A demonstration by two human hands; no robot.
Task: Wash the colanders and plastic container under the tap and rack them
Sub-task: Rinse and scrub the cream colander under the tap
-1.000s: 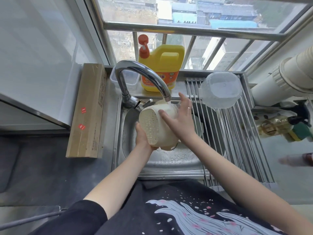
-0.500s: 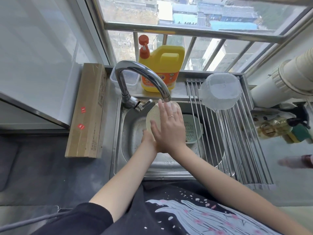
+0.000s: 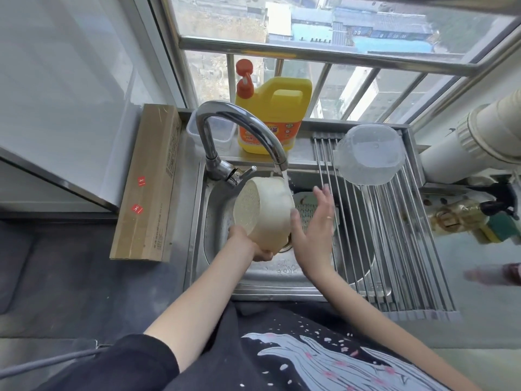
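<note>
Cream colander (image 3: 265, 215) tilted under tap (image 3: 242, 131) stream, left hand (image 3: 253, 246) gripping its lower rim; right hand (image 3: 315, 221) fingers spread, just beside (not touching). Rotate it so water hits all holes.

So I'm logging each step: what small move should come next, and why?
Probably bring the right hand back onto the cream colander to rub it; that hand is open and off it, while the left hand holds it tilted under the tap's running water.
</note>
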